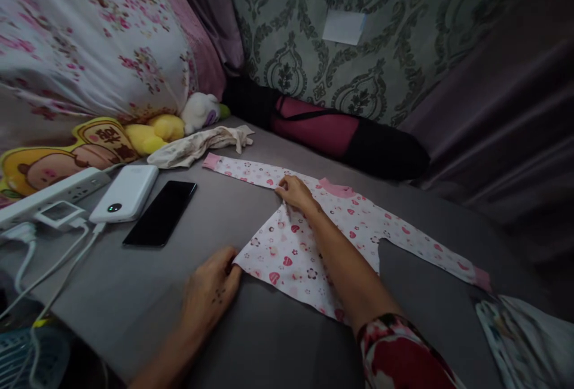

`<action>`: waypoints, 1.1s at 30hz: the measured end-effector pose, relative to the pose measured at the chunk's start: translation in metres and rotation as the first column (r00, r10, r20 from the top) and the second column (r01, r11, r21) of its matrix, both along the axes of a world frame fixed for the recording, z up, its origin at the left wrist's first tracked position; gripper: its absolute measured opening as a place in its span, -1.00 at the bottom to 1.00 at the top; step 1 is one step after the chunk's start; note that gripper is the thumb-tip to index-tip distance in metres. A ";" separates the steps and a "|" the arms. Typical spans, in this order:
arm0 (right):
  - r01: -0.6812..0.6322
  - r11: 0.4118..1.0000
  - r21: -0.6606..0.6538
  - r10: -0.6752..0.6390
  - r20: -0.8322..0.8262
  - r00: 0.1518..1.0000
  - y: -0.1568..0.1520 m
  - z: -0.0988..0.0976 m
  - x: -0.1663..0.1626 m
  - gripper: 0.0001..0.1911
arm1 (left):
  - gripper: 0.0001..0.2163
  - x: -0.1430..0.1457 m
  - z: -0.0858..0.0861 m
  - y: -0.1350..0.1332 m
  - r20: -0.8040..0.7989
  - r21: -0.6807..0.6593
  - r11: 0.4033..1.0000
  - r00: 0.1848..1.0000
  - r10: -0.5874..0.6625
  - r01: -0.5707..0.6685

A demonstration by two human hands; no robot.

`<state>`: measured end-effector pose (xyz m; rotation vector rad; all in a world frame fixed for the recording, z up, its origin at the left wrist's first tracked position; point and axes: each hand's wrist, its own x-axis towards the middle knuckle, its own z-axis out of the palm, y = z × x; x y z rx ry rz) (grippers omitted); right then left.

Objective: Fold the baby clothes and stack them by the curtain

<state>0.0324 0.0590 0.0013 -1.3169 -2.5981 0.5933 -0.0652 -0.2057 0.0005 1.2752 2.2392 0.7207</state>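
A white long-sleeved child's shirt (287, 251) with pink hearts, flowers, pink cuffs and a pink collar lies spread on the grey bed surface, both sleeves stretched out. My left hand (213, 287) pinches its lower left hem corner, pulling that side out to a point. Near the left armpit, my right hand (293, 192) has its fingers closed on the fabric. The right forearm crosses over the shirt's body and hides part of it and of the hem.
To the left lie a black phone (160, 214), a white power bank (125, 193) and a power strip (54, 198) with cables. Behind are a crumpled cloth (201, 145), plush toys (165, 132) and a long black-and-magenta bag (314, 126). Folded clothes (524, 341) sit at right; a blue basket (33, 356) stands lower left.
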 end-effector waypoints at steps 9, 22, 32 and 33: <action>0.224 0.944 0.242 -0.221 -0.040 0.974 -0.024 -0.017 -0.023 -0.76 | -0.78 -0.001 -0.001 -0.008 -0.144 -0.084 0.995 0.988 0.047 -0.059; 0.191 0.939 0.285 -0.172 -0.091 0.981 -0.017 -0.028 -0.025 -0.76 | -0.77 -0.002 0.011 -0.006 -0.099 -0.213 0.967 0.988 0.120 -0.139; 0.083 0.986 0.142 -0.076 -0.058 0.995 -0.025 -0.021 0.052 -0.52 | -0.74 -0.001 0.015 -0.008 -0.107 -0.206 0.969 0.988 0.115 -0.135; 0.068 0.989 0.132 -0.070 0.011 0.998 -0.032 -0.022 0.052 -0.48 | -0.73 -0.001 0.015 -0.008 -0.106 -0.205 0.970 0.988 0.111 -0.131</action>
